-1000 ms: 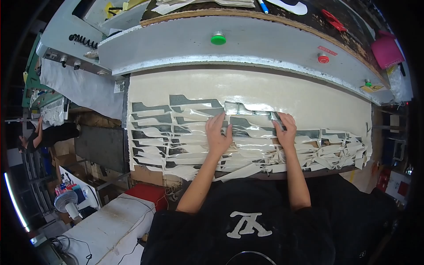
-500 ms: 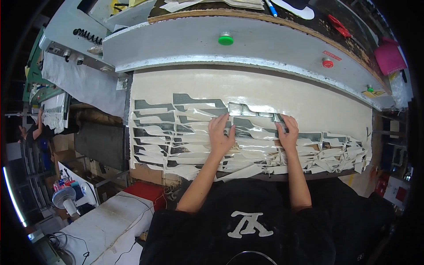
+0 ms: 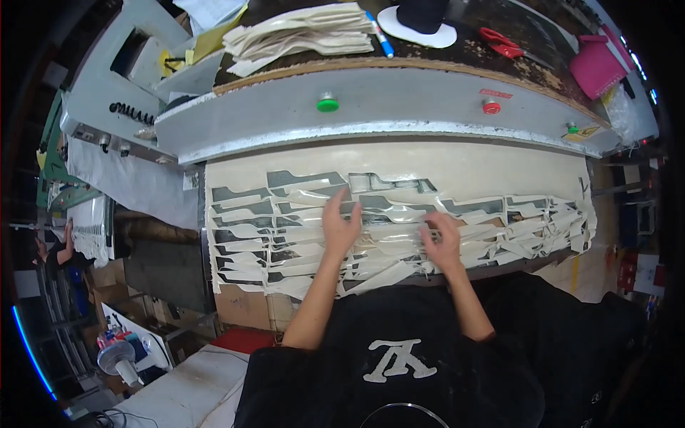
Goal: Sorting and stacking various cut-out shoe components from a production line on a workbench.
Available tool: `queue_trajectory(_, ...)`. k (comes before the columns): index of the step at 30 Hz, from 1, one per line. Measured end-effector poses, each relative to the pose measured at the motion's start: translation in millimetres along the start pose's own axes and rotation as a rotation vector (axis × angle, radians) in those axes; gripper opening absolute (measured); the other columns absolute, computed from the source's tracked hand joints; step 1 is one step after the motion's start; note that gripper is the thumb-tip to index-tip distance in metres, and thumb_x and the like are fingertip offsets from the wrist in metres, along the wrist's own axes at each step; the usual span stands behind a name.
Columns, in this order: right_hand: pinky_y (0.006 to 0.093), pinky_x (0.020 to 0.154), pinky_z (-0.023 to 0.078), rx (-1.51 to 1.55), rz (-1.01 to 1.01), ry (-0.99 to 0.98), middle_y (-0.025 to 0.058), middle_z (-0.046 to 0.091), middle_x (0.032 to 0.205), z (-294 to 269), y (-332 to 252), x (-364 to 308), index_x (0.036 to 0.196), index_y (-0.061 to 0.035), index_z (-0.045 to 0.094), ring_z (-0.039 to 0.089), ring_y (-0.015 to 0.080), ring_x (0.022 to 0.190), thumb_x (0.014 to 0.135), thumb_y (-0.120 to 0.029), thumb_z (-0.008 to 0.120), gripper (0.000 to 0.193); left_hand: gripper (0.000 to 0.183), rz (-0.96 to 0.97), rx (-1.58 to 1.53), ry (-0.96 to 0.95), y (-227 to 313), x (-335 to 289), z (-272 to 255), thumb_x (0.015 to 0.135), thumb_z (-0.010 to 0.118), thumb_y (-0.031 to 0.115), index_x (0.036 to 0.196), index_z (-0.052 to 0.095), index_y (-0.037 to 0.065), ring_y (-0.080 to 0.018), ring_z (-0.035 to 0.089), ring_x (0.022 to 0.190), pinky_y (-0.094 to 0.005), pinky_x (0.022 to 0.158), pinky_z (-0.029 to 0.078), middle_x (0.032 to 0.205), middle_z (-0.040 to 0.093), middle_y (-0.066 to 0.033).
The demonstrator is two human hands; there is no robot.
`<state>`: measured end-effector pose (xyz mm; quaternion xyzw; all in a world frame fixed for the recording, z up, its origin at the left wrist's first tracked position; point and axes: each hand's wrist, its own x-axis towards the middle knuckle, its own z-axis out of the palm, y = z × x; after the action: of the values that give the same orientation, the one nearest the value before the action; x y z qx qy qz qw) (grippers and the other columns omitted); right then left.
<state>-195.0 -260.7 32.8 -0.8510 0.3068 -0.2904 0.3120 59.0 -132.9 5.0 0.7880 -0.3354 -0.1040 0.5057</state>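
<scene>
A shiny, hollow metal cutting die (image 3: 391, 183) lies on a cream sheet of material (image 3: 492, 164). Rows of long cut-out openings cross the sheet's left and near parts, with thin ragged strips between them. My left hand (image 3: 341, 227) is just below the die's left end, fingers apart and nothing in them; whether a fingertip touches the die I cannot tell. Away from the die, my right hand (image 3: 442, 241) hovers over the cut strips, fingers loosely bent and apart, holding nothing.
Behind the sheet runs a grey machine beam (image 3: 250, 114) with a green button (image 3: 327, 105) and a red button (image 3: 491, 106). On its top lie stacked cream pieces (image 3: 303, 36), a blue marker (image 3: 380, 36), and red-handled scissors (image 3: 501, 43). A pink container (image 3: 601, 65) stands right; another person (image 3: 61, 253) is far left.
My right hand has left the die's right end and come nearer to me. My left hand has slipped slightly off its left end. The view has tilted, showing more of the machine top.
</scene>
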Motion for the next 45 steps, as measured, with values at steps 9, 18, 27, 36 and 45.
queue_trajectory(9, 0.0448, 0.100, 0.051, -0.037, -0.134, -0.466, 0.0131, 0.071, 0.108, -7.7, -55.0, -92.5, 0.118, -0.0068, 0.075, 0.067, 0.0354, 0.109, 0.083, -0.030, 0.088, 0.044, 0.036, 0.158, -0.268, 0.025, 65.3, 14.6, -50.8, 0.100, 0.076, 0.014, 0.132, 0.069, -0.002, -0.0163, 0.073, 0.091, -0.0312, 0.087, 0.058, 0.100, 0.078, -0.0107)
queue_trajectory(18, 0.0463, 0.099, 0.052, -0.110, -0.017, -0.304, 0.0150, 0.071, 0.102, 2.3, -66.9, -105.8, 0.107, -0.0071, 0.079, 0.067, 0.0370, 0.106, 0.075, -0.025, 0.094, 0.040, 0.023, 0.229, -0.240, 0.043, 92.2, -4.5, -69.7, 0.098, 0.077, 0.016, 0.115, 0.076, 0.001, -0.0136, 0.072, 0.080, -0.0285, 0.077, 0.057, 0.090, 0.079, -0.0096)
queue_trajectory(27, 0.0423, 0.091, 0.059, 0.043, -0.046, -0.585, 0.0151, 0.080, 0.104, -7.9, -41.9, -74.2, 0.103, -0.0055, 0.082, 0.075, 0.0351, 0.101, 0.078, -0.036, 0.091, 0.041, 0.024, 0.274, -0.077, -0.197, 69.3, -5.1, 6.7, 0.091, 0.080, 0.012, 0.113, 0.076, 0.002, -0.0238, 0.071, 0.091, -0.0395, 0.086, 0.057, 0.099, 0.076, -0.0133)
queue_trajectory(36, 0.0351, 0.090, 0.059, 0.264, 0.211, -0.860, 0.0088, 0.081, 0.107, -13.3, -22.9, -44.5, 0.124, -0.0061, 0.076, 0.077, 0.0219, 0.098, 0.084, -0.028, 0.092, 0.048, 0.025, 0.609, 0.545, -0.736, 55.1, 82.7, 101.1, 0.087, 0.071, 0.008, 0.111, 0.079, 0.010, -0.0305, 0.065, 0.114, -0.0466, 0.106, 0.047, 0.111, 0.070, -0.0113)
queue_trajectory(45, 0.0357, 0.091, 0.061, 0.297, 0.250, -0.775, 0.0124, 0.081, 0.109, -39.1, -37.7, -5.9, 0.124, -0.0051, 0.075, 0.079, 0.0274, 0.098, 0.086, -0.022, 0.089, 0.044, 0.009, 1.003, 0.366, -0.637, 57.0, 119.3, 59.3, 0.084, 0.073, 0.012, 0.085, 0.079, 0.006, -0.0332, 0.060, 0.124, -0.0454, 0.112, 0.044, 0.126, 0.065, -0.0119)
